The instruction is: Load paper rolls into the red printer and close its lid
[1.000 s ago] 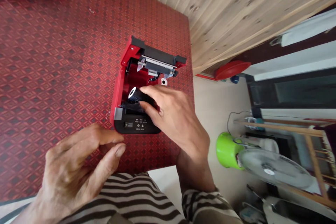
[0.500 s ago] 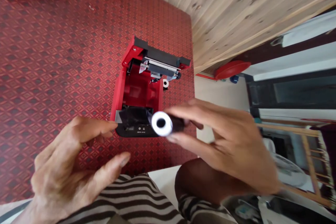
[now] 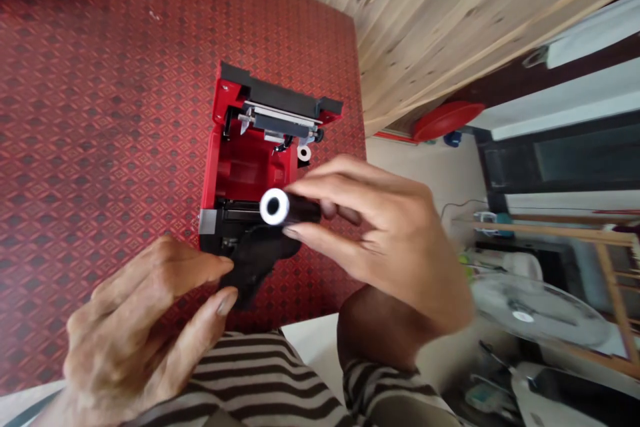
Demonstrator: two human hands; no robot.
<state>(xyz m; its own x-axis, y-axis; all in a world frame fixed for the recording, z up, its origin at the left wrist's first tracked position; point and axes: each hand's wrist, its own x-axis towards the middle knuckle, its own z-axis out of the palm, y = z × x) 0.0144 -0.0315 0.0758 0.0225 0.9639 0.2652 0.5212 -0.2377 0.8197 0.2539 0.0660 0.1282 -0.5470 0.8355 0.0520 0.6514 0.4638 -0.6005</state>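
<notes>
Here, the right hand pinches a cylindrical roll; the left hand, narrowly parted, hovers by limp black film.

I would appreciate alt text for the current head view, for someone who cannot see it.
The right hand holds a white-ended black roll over an open red device on a red patterned table. Black film trails from the roll toward the left hand; whether they touch is unclear.

Black roll with white, ring-shaped end, held crosswise over the near side of an open red-and-black device with raised lid; below the roll, loose black film.
</notes>
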